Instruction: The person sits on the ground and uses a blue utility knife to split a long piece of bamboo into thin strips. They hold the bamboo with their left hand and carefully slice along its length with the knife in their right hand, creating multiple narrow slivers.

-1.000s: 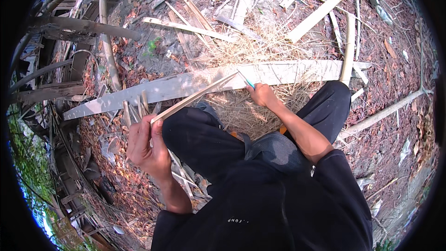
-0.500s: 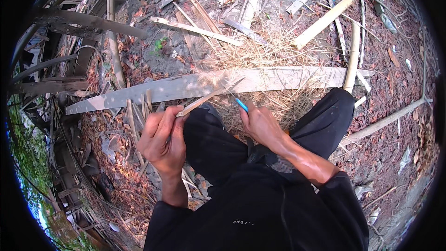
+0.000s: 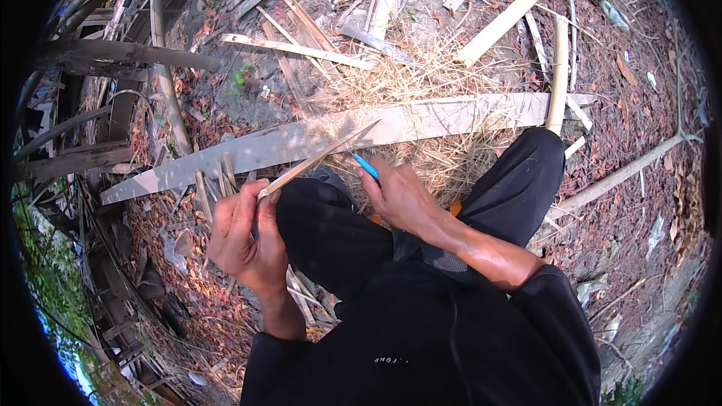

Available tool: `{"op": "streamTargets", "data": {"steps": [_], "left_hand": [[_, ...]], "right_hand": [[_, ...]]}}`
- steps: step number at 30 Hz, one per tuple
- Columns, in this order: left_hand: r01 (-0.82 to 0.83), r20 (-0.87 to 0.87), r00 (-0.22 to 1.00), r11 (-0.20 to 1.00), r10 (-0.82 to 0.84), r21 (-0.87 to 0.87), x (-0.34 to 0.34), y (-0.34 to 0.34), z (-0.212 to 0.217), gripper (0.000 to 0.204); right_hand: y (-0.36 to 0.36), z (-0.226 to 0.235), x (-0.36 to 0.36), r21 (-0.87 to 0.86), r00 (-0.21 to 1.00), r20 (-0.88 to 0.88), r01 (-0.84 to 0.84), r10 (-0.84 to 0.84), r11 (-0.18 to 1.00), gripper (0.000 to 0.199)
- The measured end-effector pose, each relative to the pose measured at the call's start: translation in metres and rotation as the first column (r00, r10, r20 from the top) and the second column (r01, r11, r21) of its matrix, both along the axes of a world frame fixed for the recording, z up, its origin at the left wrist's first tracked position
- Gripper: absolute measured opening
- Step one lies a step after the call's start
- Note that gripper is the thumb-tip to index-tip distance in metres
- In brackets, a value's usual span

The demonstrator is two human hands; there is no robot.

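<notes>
A slim pale strip of wood, perhaps bamboo (image 3: 320, 156), slants up and right from my left hand (image 3: 248, 244) to a tapered tip. My left hand is closed, with thumb and fingers pinching the strip's lower end. My right hand (image 3: 410, 199) grips a knife by its blue handle (image 3: 366, 166), just right of the strip. The thin blade is hard to make out; whether it touches the strip I cannot tell. Beneath the strip's tip lies a long flat plank (image 3: 451, 118), reaching across the ground in front of my bent knees.
Curly straw-coloured shavings (image 3: 406, 81) heap around the plank. A pale round pole (image 3: 508, 19) lies beyond, and another pole (image 3: 558, 75) rests across the plank's right end near my knee. Loose slats (image 3: 297, 50) lie ahead; dark timbers (image 3: 124, 53) crowd the left.
My left hand has drawn back toward my body with the strip, which shows more of its length. The knife has shifted slightly left and nearer me. The whole view has moved a little.
</notes>
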State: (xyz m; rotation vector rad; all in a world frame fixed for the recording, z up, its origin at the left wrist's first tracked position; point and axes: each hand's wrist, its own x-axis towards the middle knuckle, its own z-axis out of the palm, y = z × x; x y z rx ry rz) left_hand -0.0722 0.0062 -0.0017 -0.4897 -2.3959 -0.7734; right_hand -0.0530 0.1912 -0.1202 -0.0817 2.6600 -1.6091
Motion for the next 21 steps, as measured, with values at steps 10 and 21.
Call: {"op": "streamTargets", "data": {"steps": [10, 21], "left_hand": [[-0.080, 0.039, 0.996, 0.997, 0.080, 0.010, 0.002, 0.008, 0.001, 0.020], [-0.095, 0.027, 0.995, 0.995, 0.095, 0.002, 0.001, -0.001, 0.002, 0.019]], "right_hand": [[-0.004, -0.030, -0.008, -0.031, 0.998, 0.061, 0.037, -0.036, 0.999, 0.031], [0.000, -0.068, -0.024, 0.120, 0.987, 0.158, -0.015, -0.004, 0.993, 0.034]]}}
